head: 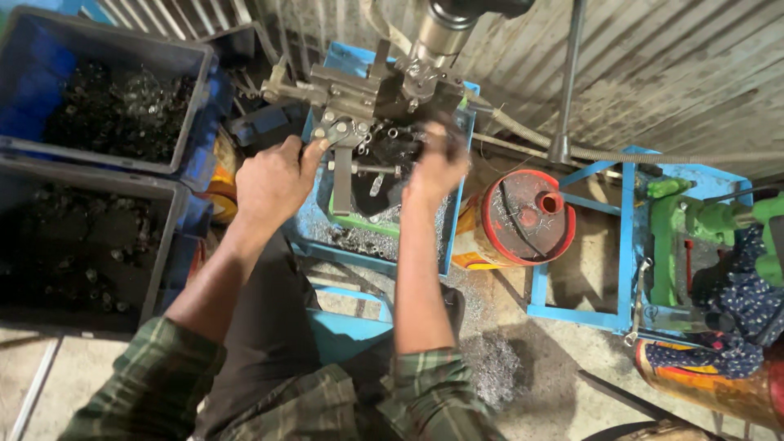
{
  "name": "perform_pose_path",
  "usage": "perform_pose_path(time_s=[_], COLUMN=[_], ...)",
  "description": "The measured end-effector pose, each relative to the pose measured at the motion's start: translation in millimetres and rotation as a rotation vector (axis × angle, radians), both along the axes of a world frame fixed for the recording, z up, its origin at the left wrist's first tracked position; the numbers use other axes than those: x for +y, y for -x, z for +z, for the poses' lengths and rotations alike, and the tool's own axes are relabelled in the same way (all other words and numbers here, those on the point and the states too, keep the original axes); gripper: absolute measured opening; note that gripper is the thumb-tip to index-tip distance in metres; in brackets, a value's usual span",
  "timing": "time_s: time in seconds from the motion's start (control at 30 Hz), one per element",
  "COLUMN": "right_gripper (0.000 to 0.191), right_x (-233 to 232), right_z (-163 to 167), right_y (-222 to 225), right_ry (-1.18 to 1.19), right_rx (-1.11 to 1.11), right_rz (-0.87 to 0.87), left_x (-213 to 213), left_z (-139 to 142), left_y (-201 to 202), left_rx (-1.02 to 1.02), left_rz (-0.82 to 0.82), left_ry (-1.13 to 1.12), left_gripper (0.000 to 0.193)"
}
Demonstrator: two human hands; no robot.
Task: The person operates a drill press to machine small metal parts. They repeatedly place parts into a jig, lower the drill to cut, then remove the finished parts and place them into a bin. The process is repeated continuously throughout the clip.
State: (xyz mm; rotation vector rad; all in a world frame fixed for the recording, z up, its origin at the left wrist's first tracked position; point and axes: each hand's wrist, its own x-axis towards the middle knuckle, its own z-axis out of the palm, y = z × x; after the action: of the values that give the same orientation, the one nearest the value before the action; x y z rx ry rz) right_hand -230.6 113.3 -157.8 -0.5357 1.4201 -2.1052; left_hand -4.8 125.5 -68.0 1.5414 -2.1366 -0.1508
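Two dark crates [98, 106] of small metal parts at left. Left hand [273, 184] clenched on the clamp lever [341, 167], long axis running top to bottom, beneath the drill spindle [441, 33]. Right hand [437, 167] blurred, grip impossible to tell. Red can [523, 220] on shaving-strewn concrete floor [490, 359]; corrugated wall [670, 73] behind.
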Motion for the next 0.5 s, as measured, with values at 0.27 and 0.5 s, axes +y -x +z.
perform_pose_path(time_s=[0.27, 0.5], right_gripper=[0.028, 0.025], right_x=[52.3, 64.1], right_z=[24.3, 39.6], right_y=[6.6, 20.4], right_ry=[-0.05, 0.011], right_rx=[-0.101, -0.026], right_rz=[0.252, 0.498], left_x=[-2.6, 8.9], left_z=[6.9, 23.3], left_y=[-3.7, -13.8], left_rx=[0.054, 0.036], left_rz=[-0.011, 0.029], left_ry=[0.066, 0.007], left_gripper=[0.052, 0.052])
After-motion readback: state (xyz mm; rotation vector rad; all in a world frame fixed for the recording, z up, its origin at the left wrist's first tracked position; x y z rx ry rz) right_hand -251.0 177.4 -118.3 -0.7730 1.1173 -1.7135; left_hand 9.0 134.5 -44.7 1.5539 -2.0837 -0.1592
